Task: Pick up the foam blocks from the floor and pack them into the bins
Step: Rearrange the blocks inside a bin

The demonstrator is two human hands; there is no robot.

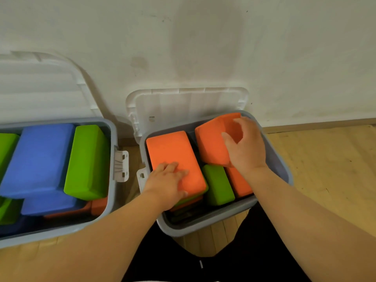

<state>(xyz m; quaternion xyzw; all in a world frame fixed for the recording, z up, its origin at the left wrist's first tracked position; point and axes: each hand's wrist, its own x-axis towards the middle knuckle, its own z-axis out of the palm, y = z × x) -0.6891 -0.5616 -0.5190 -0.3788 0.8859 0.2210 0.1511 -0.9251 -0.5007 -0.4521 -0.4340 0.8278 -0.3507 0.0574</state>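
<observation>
Right bin: grey, at 3 o'clock of the view, standing on the wooden floor against the white wall; its white lid leans upright at the bin's 12 o'clock edge.
Left bin: grey, at 9 o'clock, well filled; its white lid is propped against the wall behind it.
Left hand: grip released, palm and fingers flat on the top of the flat orange block, at that block's 6 o'clock end.
Flat orange block: lies in the left half of the right bin, on top of a green layer and another orange layer.
Right hand: grip clenched around the tilted orange block, thumb on the near face, fingers over its 3 o'clock edge.
Tilted orange block: in the right bin toward 1 o'clock, raised and slanted above the others.
Small green block: stands on edge between the flat stack and a lower orange block.
Left bin contents: a blue block on top, a green block at its 3 o'clock, more blue, green and orange beneath.
</observation>
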